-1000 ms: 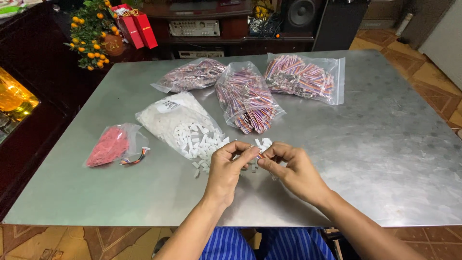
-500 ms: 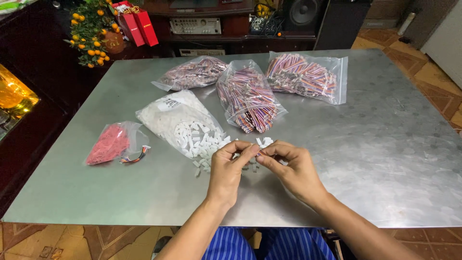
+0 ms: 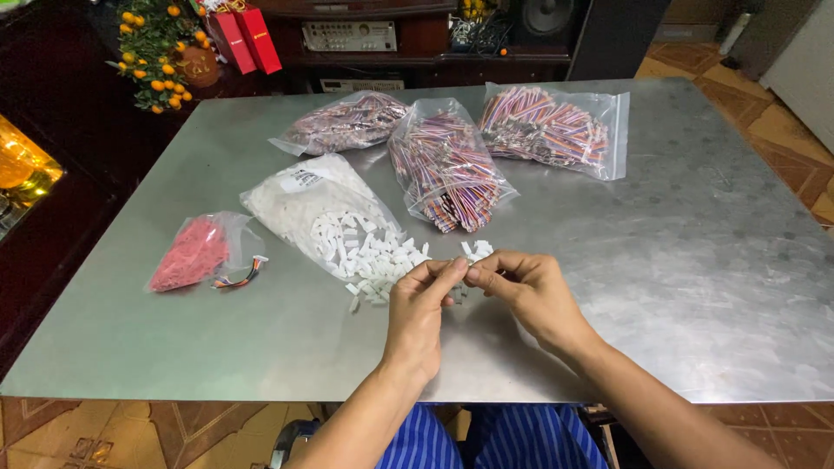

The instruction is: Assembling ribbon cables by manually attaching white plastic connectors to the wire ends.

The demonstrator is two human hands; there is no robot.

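Observation:
My left hand (image 3: pixel 419 306) and my right hand (image 3: pixel 524 289) meet fingertip to fingertip above the steel table (image 3: pixel 678 260), pinching a small white connector piece that is mostly hidden between them. Just beyond the fingers lies a spill of white plastic connectors (image 3: pixel 373 256) from an open clear bag (image 3: pixel 300 195). A bag of multicoloured wires (image 3: pixel 447 165) lies open towards my hands.
Two more bags of coloured wires (image 3: pixel 347 122) (image 3: pixel 547 126) lie at the table's far side. A small bag of red pieces (image 3: pixel 193 252) sits at the left with one finished wire bundle (image 3: pixel 243 274) beside it. A potted plant with orange fruit (image 3: pixel 156 48) and red boxes (image 3: pixel 243 35) stand beyond.
Both hands stay together at the same spot; the fingers have shifted slightly around the small piece. The view has tilted a little.

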